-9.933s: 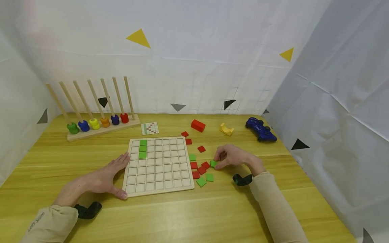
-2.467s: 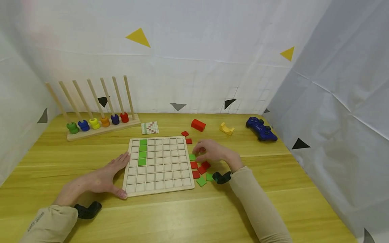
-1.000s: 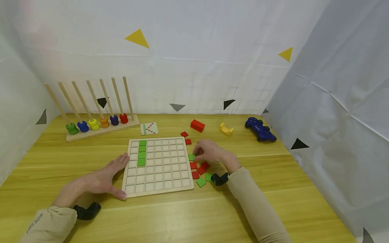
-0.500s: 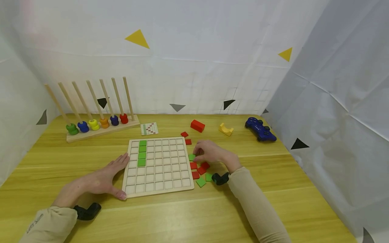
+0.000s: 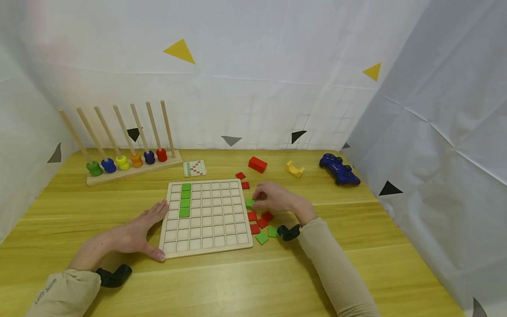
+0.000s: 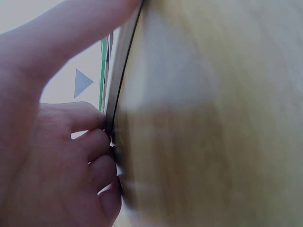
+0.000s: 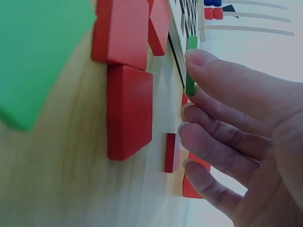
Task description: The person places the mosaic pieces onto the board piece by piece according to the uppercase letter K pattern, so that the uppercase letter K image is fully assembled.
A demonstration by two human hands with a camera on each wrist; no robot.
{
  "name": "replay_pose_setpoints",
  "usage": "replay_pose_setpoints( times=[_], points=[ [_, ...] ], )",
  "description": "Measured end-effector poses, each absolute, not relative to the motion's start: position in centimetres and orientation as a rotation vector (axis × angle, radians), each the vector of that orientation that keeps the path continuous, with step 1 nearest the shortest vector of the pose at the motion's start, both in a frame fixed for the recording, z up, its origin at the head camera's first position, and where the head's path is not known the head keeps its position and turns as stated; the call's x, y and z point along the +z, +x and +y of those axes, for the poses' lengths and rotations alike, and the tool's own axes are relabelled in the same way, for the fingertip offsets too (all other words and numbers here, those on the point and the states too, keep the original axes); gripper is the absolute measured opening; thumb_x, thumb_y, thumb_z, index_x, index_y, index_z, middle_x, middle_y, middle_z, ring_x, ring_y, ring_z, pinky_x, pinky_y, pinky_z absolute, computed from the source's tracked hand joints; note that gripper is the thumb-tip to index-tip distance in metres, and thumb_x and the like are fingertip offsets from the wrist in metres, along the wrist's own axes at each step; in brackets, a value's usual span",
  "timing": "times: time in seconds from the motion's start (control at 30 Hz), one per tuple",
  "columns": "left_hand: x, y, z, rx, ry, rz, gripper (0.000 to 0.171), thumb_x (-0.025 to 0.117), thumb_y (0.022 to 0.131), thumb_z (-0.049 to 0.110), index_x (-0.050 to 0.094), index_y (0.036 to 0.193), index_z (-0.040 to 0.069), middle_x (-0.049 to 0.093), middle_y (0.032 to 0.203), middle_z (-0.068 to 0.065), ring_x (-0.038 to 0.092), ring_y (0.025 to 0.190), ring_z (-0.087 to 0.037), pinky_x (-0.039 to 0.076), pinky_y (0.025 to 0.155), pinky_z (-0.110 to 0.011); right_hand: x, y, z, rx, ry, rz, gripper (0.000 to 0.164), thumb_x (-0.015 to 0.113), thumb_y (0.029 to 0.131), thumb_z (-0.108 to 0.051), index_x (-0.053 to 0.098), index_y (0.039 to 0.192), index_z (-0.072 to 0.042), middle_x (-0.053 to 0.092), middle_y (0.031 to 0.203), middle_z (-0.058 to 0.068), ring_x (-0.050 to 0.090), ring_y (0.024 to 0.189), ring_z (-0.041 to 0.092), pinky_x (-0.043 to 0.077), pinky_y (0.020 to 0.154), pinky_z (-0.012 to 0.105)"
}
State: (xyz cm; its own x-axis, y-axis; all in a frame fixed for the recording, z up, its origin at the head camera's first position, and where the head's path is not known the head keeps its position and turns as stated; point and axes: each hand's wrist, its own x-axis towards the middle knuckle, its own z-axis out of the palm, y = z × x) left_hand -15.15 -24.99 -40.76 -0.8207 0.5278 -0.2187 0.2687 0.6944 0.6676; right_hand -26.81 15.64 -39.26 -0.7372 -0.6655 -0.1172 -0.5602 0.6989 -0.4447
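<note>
A pale wooden grid board (image 5: 207,252) lies on the table, with several green tiles (image 5: 185,203) filling the top of its second column. My left hand (image 5: 132,231) rests against the board's left side, thumb at the near corner and fingers extended along the edge; the left wrist view shows the fingertips touching the board's edge (image 6: 124,61). Just off the board's right edge, my right hand (image 5: 276,197) pinches a green tile (image 5: 249,203) between thumb and index finger. The right wrist view shows this tile (image 7: 190,84) on edge, its other fingers loosely bent.
Loose red tiles (image 5: 263,222) and green tiles (image 5: 262,238) lie right of the board. Behind are a pattern card (image 5: 195,167), a peg stacker with coloured beads (image 5: 134,169), a red block (image 5: 258,164), a yellow arch (image 5: 294,169) and a blue game controller (image 5: 339,168).
Since the oldest frame, another green tile has been added to the column. My right hand has moved left to a different green tile, which has just tipped up slightly. My left hand has stayed put.
</note>
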Motion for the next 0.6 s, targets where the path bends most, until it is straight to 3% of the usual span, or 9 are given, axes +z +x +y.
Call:
replay_pose_setpoints(
  times=[0.37, 0.6],
  points=[
    [-40.8, -15.3, -24.9, 0.880, 0.626, 2.516, 0.131, 0.089, 0.068, 0.046, 0.008, 0.157, -0.007, -0.006, 0.165, -0.027, -0.006, 0.151, -0.049, 0.003, 0.116, -0.070, -38.3, -26.6, 15.5, -0.565, -1.047, 2.658, 0.020, 0.072, 0.093, -0.027, 0.073, 0.106, -0.011, 0.062, 0.098, -0.003, 0.057, 0.087, 0.012, 0.052, 0.081, 0.027],
    [-40.8, -15.3, -24.9, 0.891, 0.625, 2.503, 0.131, 0.089, 0.069, 0.046, 0.008, 0.157, -0.007, -0.006, 0.165, -0.026, -0.007, 0.151, -0.049, 0.002, 0.116, -0.070, -36.7, -25.8, 12.9, -0.521, -1.180, 2.648, 0.021, 0.073, 0.093, -0.025, 0.073, 0.106, -0.009, 0.063, 0.100, -0.001, 0.059, 0.087, 0.011, 0.052, 0.079, 0.024]
  ],
)
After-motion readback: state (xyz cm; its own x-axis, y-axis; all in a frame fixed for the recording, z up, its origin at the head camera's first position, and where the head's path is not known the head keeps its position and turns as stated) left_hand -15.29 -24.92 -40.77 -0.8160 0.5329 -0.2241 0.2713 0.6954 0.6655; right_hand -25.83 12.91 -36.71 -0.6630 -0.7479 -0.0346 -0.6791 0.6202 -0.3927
